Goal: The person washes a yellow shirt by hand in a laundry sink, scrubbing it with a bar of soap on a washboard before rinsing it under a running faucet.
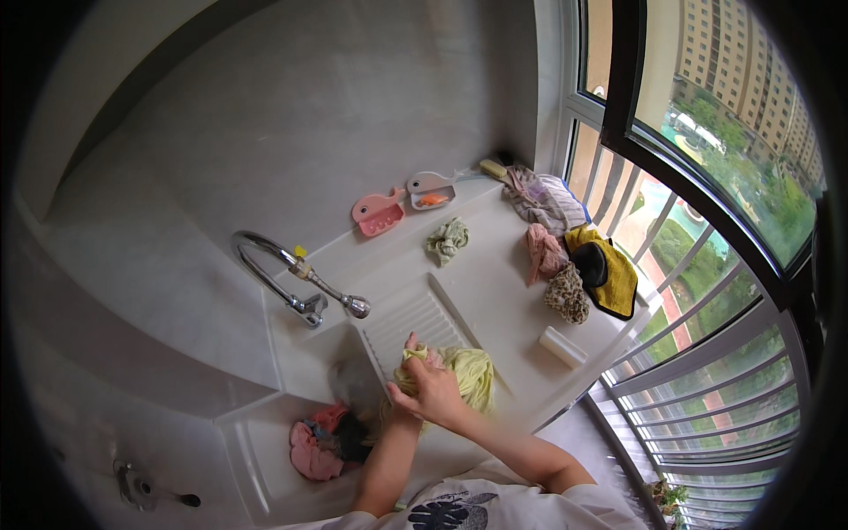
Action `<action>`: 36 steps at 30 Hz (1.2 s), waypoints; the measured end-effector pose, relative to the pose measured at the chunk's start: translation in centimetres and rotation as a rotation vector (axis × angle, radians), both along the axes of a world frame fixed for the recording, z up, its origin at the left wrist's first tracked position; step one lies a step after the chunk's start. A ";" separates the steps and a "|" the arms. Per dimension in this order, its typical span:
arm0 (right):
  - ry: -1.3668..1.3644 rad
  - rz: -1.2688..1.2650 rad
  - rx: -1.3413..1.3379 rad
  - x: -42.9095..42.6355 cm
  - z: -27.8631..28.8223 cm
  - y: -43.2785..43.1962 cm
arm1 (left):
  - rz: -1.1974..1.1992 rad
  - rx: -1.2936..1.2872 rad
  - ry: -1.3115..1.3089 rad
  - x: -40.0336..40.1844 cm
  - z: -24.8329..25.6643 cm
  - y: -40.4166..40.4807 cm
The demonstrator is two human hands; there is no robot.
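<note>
A pale yellow cloth [474, 377] is bunched at the lower end of the ribbed washboard [404, 324] built into the white sink counter. My right hand [434, 392] grips part of it, its fingers curled over the fabric. Under and behind it is my left hand [411, 341], mostly hidden, with fingertips showing at the cloth's upper edge; it also appears to hold the fabric. My forearms cross close together at the wrists. In the sink basin [255, 457], left of my arms, lies a heap of pink and dark clothes [318, 454].
A chrome faucet [305, 268] arches over the basin. Pink and white whale-shaped soap holders [381, 215] stand along the wall. On the counter lie a pale green cloth [448, 240], a pink cloth [543, 250], a leopard-print cloth [568, 296], a yellow-black cloth [613, 285] and a white block-shaped object [563, 346].
</note>
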State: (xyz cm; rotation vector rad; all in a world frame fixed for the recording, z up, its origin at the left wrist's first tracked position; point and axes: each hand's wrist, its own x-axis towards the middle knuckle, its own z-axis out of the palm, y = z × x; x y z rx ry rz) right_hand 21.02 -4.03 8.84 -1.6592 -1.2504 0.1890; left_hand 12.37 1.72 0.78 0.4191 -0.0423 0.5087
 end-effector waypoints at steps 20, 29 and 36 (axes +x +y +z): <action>-0.175 -0.021 -0.002 -0.2 -1.1 -0.5 | 0.169 -0.243 0.310 -0.2 1.2 -2.1; 0.080 -0.116 0.013 5.2 0.7 -0.2 | 0.317 0.303 0.648 1.4 9.4 -5.9; -0.078 0.551 -0.101 8.8 -0.1 -4.5 | 0.541 0.520 0.714 -5.3 14.4 0.0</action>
